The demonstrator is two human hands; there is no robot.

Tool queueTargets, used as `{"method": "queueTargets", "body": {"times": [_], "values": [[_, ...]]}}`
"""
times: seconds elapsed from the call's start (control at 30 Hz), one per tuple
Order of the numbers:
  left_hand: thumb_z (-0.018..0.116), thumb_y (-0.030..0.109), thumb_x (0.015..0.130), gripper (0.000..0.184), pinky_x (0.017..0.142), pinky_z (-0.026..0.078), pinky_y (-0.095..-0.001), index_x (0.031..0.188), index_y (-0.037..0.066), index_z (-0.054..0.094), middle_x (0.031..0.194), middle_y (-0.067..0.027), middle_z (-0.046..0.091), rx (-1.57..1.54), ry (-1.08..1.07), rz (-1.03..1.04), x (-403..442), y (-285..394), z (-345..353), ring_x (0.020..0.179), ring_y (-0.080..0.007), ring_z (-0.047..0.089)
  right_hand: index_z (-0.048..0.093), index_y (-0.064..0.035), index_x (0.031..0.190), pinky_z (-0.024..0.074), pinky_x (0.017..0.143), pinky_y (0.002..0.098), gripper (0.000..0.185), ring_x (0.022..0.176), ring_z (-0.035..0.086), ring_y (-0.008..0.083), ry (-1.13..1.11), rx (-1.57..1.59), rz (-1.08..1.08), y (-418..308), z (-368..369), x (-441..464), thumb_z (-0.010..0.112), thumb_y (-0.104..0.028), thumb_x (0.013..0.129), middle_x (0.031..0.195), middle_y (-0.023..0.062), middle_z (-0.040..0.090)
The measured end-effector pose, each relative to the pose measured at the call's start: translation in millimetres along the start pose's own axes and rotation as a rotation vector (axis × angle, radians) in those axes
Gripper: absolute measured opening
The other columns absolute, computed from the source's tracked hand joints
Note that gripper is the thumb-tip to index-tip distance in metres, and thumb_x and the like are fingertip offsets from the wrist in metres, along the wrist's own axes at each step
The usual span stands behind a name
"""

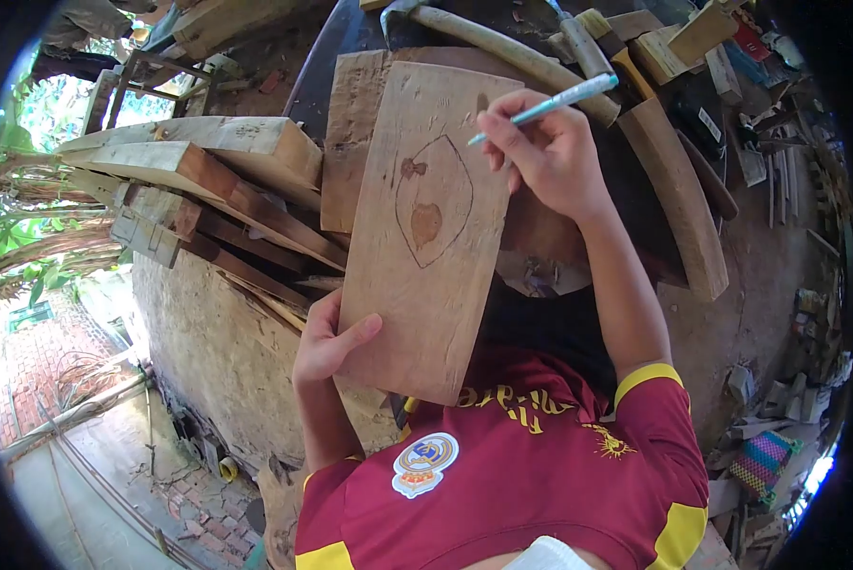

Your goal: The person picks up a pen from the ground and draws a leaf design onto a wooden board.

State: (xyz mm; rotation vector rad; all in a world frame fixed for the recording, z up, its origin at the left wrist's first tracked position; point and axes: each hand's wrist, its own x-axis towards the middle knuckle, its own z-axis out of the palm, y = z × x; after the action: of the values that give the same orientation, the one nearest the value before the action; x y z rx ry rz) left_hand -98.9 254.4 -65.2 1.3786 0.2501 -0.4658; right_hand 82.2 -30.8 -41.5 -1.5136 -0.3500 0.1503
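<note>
The wooden board, flat and pale with scuffed, grained faces, fills the middle of the frame. My left hand grips its lower left edge, thumb on the face; my right hand, right of upper centre, is pinched in a writing grip. The dark leaf-shaped outline looks complete, pointed at both ends, around a brown knot; no cut shows along it. My turquoise pen points just beside the line; whether it touches, I can't tell.
</note>
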Motion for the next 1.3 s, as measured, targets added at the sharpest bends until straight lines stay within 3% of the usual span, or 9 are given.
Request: {"method": "queueTargets", "body": {"times": [0.33,0.47,0.5,0.6,0.8,0.9,1.0,1.1,1.3], "values": [[0.075,0.017,0.089,0.046,0.092,0.050,-0.0304,0.126,-0.005,0.060,0.115,-0.0073,0.069,-0.114,0.141,-0.005,4,-21,60,0.103,-0.0136,0.064,0.068,-0.0007,0.101,0.0490,0.053,0.0176,0.013,0.070,0.063,0.0033,0.045,0.080,0.032,0,7,-67,0.069,-0.012,0.094,0.083,0.0014,0.069],[0.076,0.019,0.089,0.043,0.090,0.051,-0.0292,0.123,-0.004,0.062,0.113,-0.0080,0.070,-0.066,0.078,-0.025,12,-20,74,0.101,-0.0134,0.065,0.070,0.0001,0.106,0.0515,0.059,0.0201,0.016,0.072,0.065,0.0055,0.067,-0.095,-0.153,10,1,-71,0.069,-0.010,0.094,0.086,0.0060,0.072],[0.076,0.019,0.089,0.043,0.090,0.051,-0.0290,0.123,-0.004,0.063,0.113,-0.0080,0.070,-0.102,0.060,-0.044,13,-17,78,0.101,-0.0133,0.065,0.069,0.0002,0.112,0.0546,0.066,0.0226,0.019,0.078,0.069,0.0088,0.057,-0.112,-0.143,7,-2,-72,0.067,-0.009,0.095,0.091,0.0094,0.074],[0.075,0.019,0.089,0.042,0.090,0.051,-0.0285,0.122,-0.004,0.063,0.114,-0.0081,0.070,-0.178,0.043,-0.064,14,-13,87,0.101,-0.0129,0.065,0.068,0.0010,0.117,0.0514,0.058,0.0205,0.022,0.084,0.070,0.0112,0.083,-0.088,-0.237,12,-1,-72,0.063,-0.010,0.098,0.099,0.0089,0.074],[0.076,0.021,0.090,0.043,0.091,0.051,-0.0284,0.122,-0.004,0.063,0.113,-0.0073,0.070,-0.166,0.133,0.000,20,-24,100,0.101,-0.0117,0.065,0.068,-0.0001,0.117,0.0555,0.079,0.0260,0.022,0.090,0.071,0.0140,0.069,-0.109,-0.303,15,-4,-71,0.063,-0.009,0.098,0.101,0.0120,0.075],[0.075,0.021,0.090,0.042,0.089,0.052,-0.0293,0.122,-0.004,0.062,0.112,-0.0081,0.070,-0.197,0.158,0.045,23,-27,109,0.099,-0.0132,0.067,0.069,-0.0009,0.117,0.0546,0.076,0.0251,0.022,0.087,0.070,0.0126,0.039,-0.067,-0.308,17,-7,-73,0.063,-0.010,0.098,0.100,0.0113,0.075],[0.073,0.019,0.090,0.040,0.084,0.055,-0.0311,0.121,-0.004,0.061,0.110,-0.0099,0.070,-0.257,0.216,0.076,26,-30,116,0.095,-0.0163,0.069,0.067,-0.0016,0.118,0.0538,0.074,0.0247,0.022,0.084,0.068,0.0105,-0.036,-0.215,-0.485,19,-12,-70,0.062,-0.010,0.098,0.099,0.0099,0.075],[0.073,0.020,0.090,0.040,0.082,0.056,-0.0316,0.120,-0.003,0.061,0.109,-0.0099,0.070,-0.324,0.295,0.116,28,-26,129,0.093,-0.0169,0.070,0.066,-0.0002,0.118,0.0538,0.075,0.0252,0.023,0.083,0.068,0.0104,-0.031,-0.074,-0.162,8,-8,-79,0.062,-0.010,0.098,0.099,0.0099,0.075],[0.074,0.019,0.091,0.038,0.087,0.053,-0.0301,0.120,-0.003,0.062,0.111,-0.0079,0.070,-0.425,0.316,0.124,30,-26,134,0.096,-0.0142,0.067,0.066,0.0025,0.101,0.0526,0.064,0.0233,0.017,0.074,0.068,0.0099,0.040,0.110,-0.184,9,-3,-68,0.063,-0.014,0.098,0.084,0.0085,0.071]]}}
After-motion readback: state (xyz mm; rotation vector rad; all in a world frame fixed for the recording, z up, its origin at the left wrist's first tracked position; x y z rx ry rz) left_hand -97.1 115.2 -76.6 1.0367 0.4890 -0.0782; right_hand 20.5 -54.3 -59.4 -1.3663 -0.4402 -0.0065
